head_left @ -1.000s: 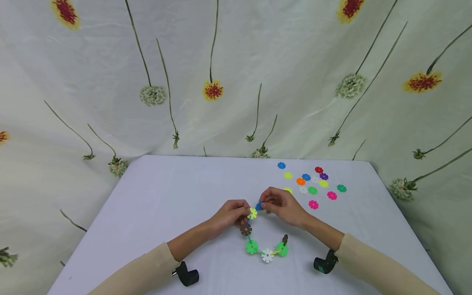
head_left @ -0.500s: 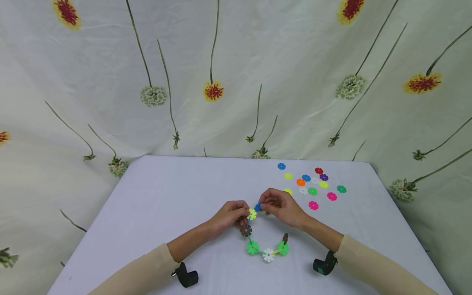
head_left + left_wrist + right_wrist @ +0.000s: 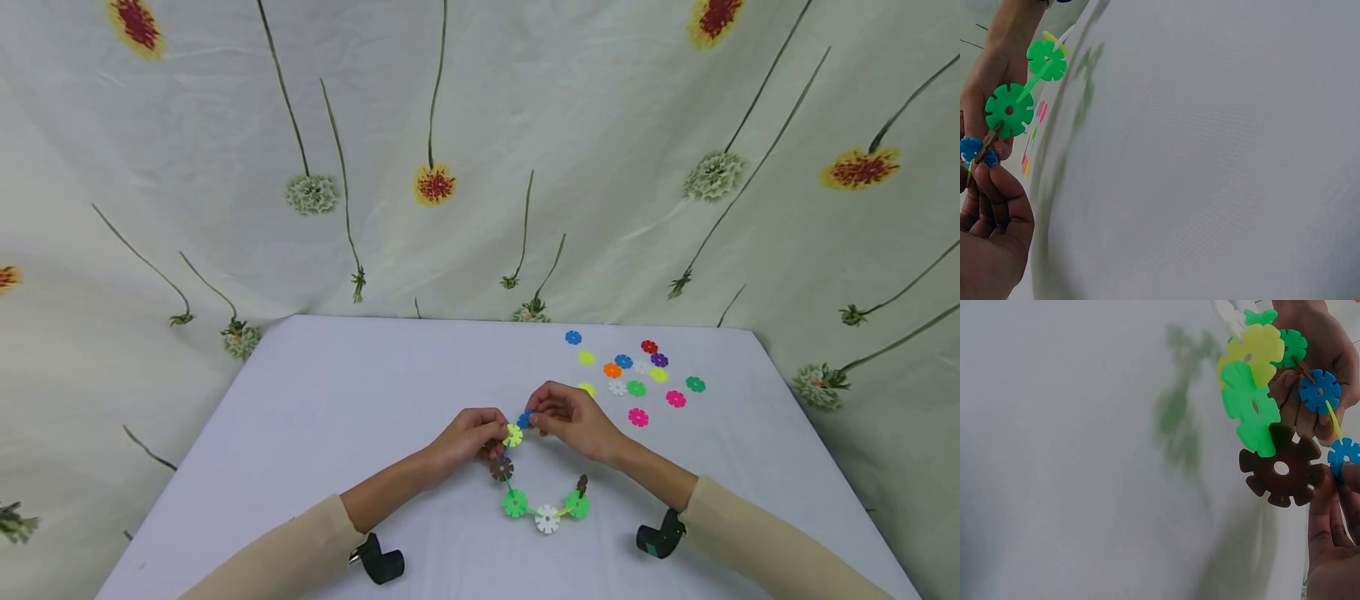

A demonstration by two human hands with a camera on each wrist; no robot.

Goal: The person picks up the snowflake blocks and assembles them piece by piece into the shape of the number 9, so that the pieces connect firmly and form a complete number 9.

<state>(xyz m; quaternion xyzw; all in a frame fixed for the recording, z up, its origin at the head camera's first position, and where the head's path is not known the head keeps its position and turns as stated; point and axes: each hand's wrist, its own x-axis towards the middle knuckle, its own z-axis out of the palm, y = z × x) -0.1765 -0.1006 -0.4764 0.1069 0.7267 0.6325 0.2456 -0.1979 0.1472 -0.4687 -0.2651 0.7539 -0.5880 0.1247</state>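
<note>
My left hand [image 3: 474, 435] holds a curved chain of plastic interlocking flower discs by its upper end, fingertips at the yellow disc [image 3: 513, 435]. Thumb and finger of my right hand [image 3: 573, 421] pinch a blue disc [image 3: 524, 420] that meets the yellow one. From there the chain hangs in an open curve through a brown disc [image 3: 497, 475], a green disc [image 3: 510, 508] and a white disc [image 3: 542, 525], ending at another brown disc [image 3: 582, 485]. In the right wrist view the yellow disc [image 3: 1334, 420] stands edge-on between two blue discs. My left fingers partly hide the joint.
Several loose flower discs lie scattered at the table's back right, among them a red disc [image 3: 648, 346], an orange disc [image 3: 612, 370] and a pink disc [image 3: 638, 417]. The white table [image 3: 360, 375] ends at a flowered cloth backdrop [image 3: 615, 125].
Both hands stay almost in place, still holding the yellow and blue discs together. The hanging chain's lower end sways very slightly right.
</note>
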